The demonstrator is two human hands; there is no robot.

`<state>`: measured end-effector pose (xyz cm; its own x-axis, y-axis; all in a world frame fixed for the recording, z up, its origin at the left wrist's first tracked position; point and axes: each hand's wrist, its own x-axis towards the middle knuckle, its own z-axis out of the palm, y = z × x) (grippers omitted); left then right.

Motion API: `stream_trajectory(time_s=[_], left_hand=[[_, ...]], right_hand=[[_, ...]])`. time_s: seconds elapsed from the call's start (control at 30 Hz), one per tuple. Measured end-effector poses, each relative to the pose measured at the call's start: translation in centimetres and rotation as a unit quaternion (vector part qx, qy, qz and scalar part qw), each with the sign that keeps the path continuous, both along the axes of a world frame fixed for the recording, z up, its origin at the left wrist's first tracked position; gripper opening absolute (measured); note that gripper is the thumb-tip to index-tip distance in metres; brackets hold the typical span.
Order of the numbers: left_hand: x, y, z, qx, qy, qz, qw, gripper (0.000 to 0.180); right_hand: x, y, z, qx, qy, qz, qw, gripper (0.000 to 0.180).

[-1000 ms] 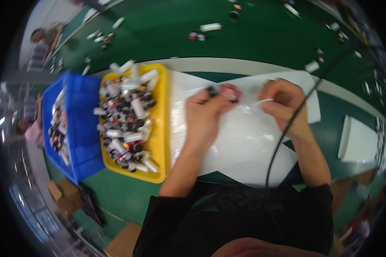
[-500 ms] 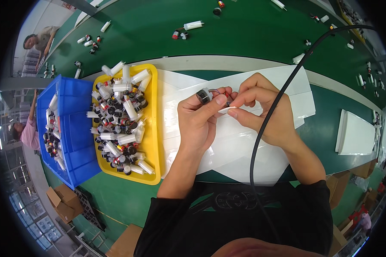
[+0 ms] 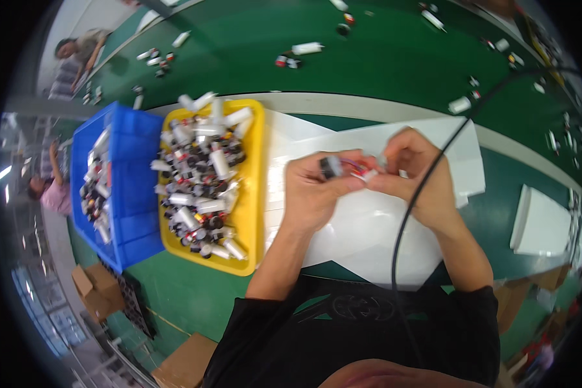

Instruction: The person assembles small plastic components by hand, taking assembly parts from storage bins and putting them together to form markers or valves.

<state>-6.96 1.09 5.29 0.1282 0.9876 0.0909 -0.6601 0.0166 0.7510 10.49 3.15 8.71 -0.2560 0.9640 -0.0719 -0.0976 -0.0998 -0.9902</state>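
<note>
Above white sheets (image 3: pixel 368 239), my two hands meet at the fingertips. My left hand (image 3: pixel 312 194) is closed on a small black-and-grey cylindrical part with thin wires (image 3: pixel 330 167), which looks like a small motor. A small red-and-white piece (image 3: pixel 366 174) lies at the fingertips of both hands, by the wires. My right hand (image 3: pixel 427 184) pinches at this piece, its thumb close to my left thumb. Motion blur hides the exact shape of the small piece and how it joins the wires.
Left of my hands, a yellow tray (image 3: pixel 257 187) is heaped with white, black and red parts. Beside it stands a blue bin (image 3: pixel 136 187) with more parts. A black cable (image 3: pixel 427 174) hangs across my right wrist. Loose parts lie on the green belt (image 3: pixel 239 58). Two people are at far left.
The whole view has shifted, so the tray and my hands appear further right. A red-and-white piece now shows between my fingertips, where a white edge was pinched before.
</note>
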Motion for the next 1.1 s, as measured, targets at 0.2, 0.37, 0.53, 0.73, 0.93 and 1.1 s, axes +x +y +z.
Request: stream_trajectory(time_s=[0.2, 0.37, 0.53, 0.73, 0.93, 1.1], left_hand=[[-0.3, -1.3, 3.7, -0.081, 0.124, -0.153, 0.977, 0.039], [-1.8, -1.0, 8.6, -0.094, 0.247, -0.186, 0.946, 0.04], [-6.6, 6.3, 13.3, 0.131, 0.707, -0.039, 0.694, 0.046], [-20.7, 20.2, 10.5, 0.115, 0.895, 0.121, 0.414, 0.044], [-39.9, 28.1, 4.0, -0.107, 0.924, 0.073, 0.36, 0.051], [-35.7, 33.6, -1.0, -0.31, 0.832, 0.247, 0.388, 0.062]], right_hand=[[2.6, 2.1, 1.7, 0.236, -0.122, 0.208, 0.941, 0.035], [2.2, 2.9, 0.9, 0.418, -0.137, 0.241, 0.865, 0.028], [0.9, 1.8, -3.1, 0.248, -0.24, 0.114, 0.932, 0.045], [1.4, 2.2, -4.9, 0.217, -0.22, 0.14, 0.941, 0.055], [2.0, 2.3, -5.6, 0.137, -0.157, 0.11, 0.972, 0.046], [3.2, 2.5, -4.8, 0.177, -0.235, 0.079, 0.953, 0.037]])
